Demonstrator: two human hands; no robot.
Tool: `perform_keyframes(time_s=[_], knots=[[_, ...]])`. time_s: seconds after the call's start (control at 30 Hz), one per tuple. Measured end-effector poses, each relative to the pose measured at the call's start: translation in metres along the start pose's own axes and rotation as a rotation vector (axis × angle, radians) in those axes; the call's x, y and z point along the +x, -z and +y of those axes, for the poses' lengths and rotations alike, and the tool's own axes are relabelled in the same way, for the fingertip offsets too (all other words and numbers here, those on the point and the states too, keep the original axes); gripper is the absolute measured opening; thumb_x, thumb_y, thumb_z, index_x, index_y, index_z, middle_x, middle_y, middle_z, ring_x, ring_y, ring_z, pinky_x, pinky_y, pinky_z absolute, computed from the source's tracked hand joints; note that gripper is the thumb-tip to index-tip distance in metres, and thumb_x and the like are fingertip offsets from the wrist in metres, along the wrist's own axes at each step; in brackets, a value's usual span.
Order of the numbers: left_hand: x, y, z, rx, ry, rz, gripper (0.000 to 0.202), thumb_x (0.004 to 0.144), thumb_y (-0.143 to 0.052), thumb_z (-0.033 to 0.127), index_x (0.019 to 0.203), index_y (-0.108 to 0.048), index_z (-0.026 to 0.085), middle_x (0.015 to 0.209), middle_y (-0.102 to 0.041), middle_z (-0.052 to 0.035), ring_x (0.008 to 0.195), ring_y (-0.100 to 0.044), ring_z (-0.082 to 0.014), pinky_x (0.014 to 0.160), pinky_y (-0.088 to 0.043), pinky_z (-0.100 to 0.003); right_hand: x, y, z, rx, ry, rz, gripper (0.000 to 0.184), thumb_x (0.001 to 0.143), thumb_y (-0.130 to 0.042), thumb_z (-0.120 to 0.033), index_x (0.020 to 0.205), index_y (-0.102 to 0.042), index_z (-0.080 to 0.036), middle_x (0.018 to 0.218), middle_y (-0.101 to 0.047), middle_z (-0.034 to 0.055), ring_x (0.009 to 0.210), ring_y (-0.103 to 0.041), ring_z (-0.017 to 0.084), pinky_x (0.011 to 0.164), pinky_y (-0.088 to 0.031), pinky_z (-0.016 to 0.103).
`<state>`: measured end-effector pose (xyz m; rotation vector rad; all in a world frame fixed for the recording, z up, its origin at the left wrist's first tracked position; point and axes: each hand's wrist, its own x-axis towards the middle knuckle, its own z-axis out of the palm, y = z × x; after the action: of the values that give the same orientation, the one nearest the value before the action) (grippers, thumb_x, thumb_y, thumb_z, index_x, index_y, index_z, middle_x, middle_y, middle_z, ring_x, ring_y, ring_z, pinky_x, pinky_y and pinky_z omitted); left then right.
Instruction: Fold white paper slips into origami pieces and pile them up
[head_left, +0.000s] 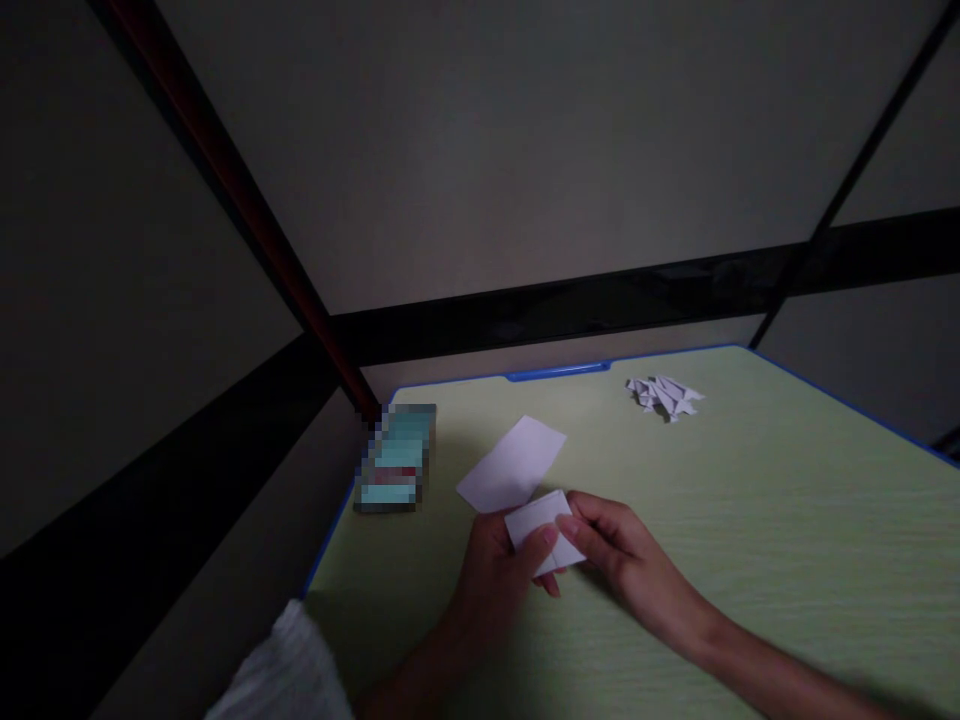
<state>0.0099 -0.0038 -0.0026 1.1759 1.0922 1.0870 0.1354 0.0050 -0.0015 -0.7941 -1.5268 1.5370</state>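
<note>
Both hands meet over a green table (750, 520) with a blue rim. My left hand (501, 575) and my right hand (619, 560) pinch a small white folded piece of paper (536, 522) between thumbs and fingers, just above the table top. A stack of white paper sheets (514, 465) lies flat on the table directly behind the held piece. A white sleeve covers my left forearm at the bottom left.
A pile of small folded white paper pieces (664, 395) lies near the table's far edge. A blurred teal box (395, 458) stands at the table's left corner. Dim walls with dark beams rise behind.
</note>
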Motion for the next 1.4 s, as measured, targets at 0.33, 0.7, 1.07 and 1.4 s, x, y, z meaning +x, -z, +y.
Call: perform_keyframes(time_s=[0.33,0.7,1.07,1.4], knots=[[0.002,0.000,-0.001,-0.071,-0.003,0.046,0.035,0.059,-0.059,0.042,0.047,-0.053,0.010,0.041,-0.050,-0.0003,0.034,-0.043,-0.0069,0.034,-0.035,-0.018,-0.002,0.002,0.001,-0.156,-0.053,-0.024,0.038,0.078,-0.041,-0.045,0.060,-0.052,-0.013,0.051,-0.039,-0.0026,0.046,-0.033,0.008,0.044,-0.024,0.021],[0.004,0.001,-0.008,-0.136,0.055,-0.029,0.037,0.055,-0.062,0.045,0.053,-0.056,0.009,0.042,-0.051,-0.0011,0.033,-0.043,-0.0075,0.032,-0.036,-0.019,-0.001,0.004,0.003,-0.047,-0.091,-0.009,0.043,0.076,-0.041,-0.049,0.054,-0.049,-0.014,0.045,-0.042,-0.0023,0.042,-0.031,0.007,0.042,-0.021,0.021],[0.003,0.004,-0.010,-0.112,0.067,-0.059,0.038,0.055,-0.061,0.047,0.055,-0.056,0.009,0.040,-0.049,0.0002,0.032,-0.041,-0.0063,0.031,-0.035,-0.018,-0.003,0.002,0.000,-0.054,-0.061,0.045,0.036,0.075,-0.046,-0.045,0.053,-0.044,-0.016,0.047,-0.043,-0.0026,0.048,-0.043,0.010,0.048,-0.031,0.022],[0.008,0.003,-0.016,-0.079,0.044,-0.015,0.039,0.055,-0.060,0.048,0.055,-0.055,0.010,0.040,-0.048,0.0011,0.030,-0.041,-0.0067,0.031,-0.032,-0.018,0.001,0.010,0.001,-0.058,-0.068,0.155,0.030,0.067,-0.055,-0.043,0.061,-0.047,-0.015,0.040,-0.034,-0.0082,0.035,-0.025,0.004,0.036,-0.019,0.018]])
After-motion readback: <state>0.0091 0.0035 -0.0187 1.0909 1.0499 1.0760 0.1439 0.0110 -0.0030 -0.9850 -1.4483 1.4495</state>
